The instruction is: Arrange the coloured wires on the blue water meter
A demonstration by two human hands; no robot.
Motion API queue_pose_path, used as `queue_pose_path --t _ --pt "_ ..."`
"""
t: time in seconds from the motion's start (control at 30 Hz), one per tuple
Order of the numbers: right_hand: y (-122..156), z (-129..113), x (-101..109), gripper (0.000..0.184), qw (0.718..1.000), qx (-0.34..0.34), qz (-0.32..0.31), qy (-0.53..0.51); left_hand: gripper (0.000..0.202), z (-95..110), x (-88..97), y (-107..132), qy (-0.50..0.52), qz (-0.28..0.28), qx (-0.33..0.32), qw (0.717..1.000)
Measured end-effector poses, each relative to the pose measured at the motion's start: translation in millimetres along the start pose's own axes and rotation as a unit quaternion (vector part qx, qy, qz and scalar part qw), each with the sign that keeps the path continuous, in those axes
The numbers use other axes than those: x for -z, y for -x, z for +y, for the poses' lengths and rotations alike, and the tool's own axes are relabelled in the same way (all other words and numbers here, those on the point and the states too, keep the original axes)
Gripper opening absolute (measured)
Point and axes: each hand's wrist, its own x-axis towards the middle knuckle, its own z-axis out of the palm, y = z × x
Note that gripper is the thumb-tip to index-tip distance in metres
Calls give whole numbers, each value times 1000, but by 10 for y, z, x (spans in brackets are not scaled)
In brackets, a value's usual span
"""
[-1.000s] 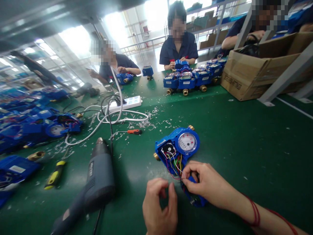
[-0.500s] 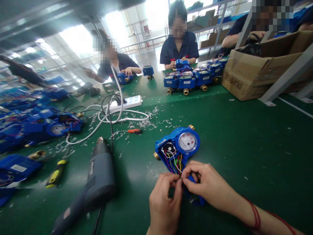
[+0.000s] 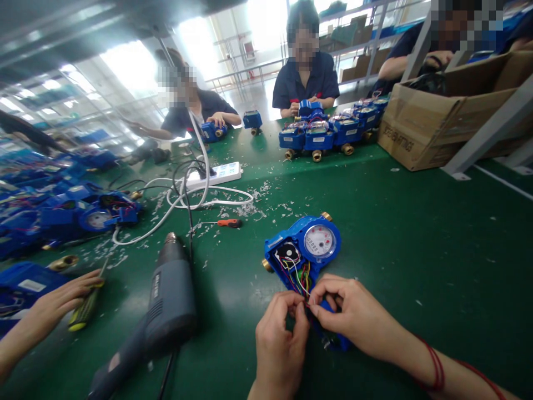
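A blue water meter (image 3: 302, 233) with a round dial (image 3: 320, 242) lies on the green table, its wiring compartment uncovered. Thin coloured wires (image 3: 297, 272) run out of it toward my fingers. My left hand (image 3: 281, 336) pinches at the wires from the left, thumb and forefinger together. Close against it, my right hand (image 3: 353, 311) pinches the wires from the right. Beneath my right hand lies a blue cover part (image 3: 339, 339), partly hidden. Which wire each hand holds is too small to tell.
A heat gun (image 3: 172, 294) lies to my left. Another person's hand (image 3: 62, 297) is on a yellow-black screwdriver (image 3: 85, 305). Also here are an orange screwdriver (image 3: 230, 223), a power strip (image 3: 216, 174), clear scraps, more blue meters (image 3: 318, 136) and a cardboard box (image 3: 416, 125).
Another person's hand has come in from the left and reached the yellow-black screwdriver, which has shifted slightly. My hands stay at the wires with only small finger movements.
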Motion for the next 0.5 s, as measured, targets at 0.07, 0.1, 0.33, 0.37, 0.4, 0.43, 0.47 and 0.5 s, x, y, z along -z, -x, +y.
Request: queue_pose_path --t 0.07,0.1,0.33,0.37,0.4,0.43,0.47,0.5 --pt "-13 4 -2 13 1000 -1 -4 -9 9 -7 24 -1 17 -13 14 1000" --pt "-19 4 -1 14 1000 0 -3 -10 9 -11 38 -1 27 -25 22 999" --pt "-22 -25 18 13 1000 7 -3 8 7 -16 101 -7 39 -71 29 996" --pt "-23 -29 22 13 1000 9 -3 10 7 -17 97 -10 42 -73 29 996" --pt "-25 -33 25 13 1000 12 -3 11 8 -20 91 -13 46 -75 28 996" --pt "-27 -35 28 13 1000 13 -6 9 8 -25 84 -15 49 -75 28 996" --pt "-29 -36 30 14 1000 12 -10 4 9 -33 75 -15 50 -75 27 996" --pt "-32 -36 31 14 1000 11 -15 -3 9 -42 67 -14 50 -72 25 996"
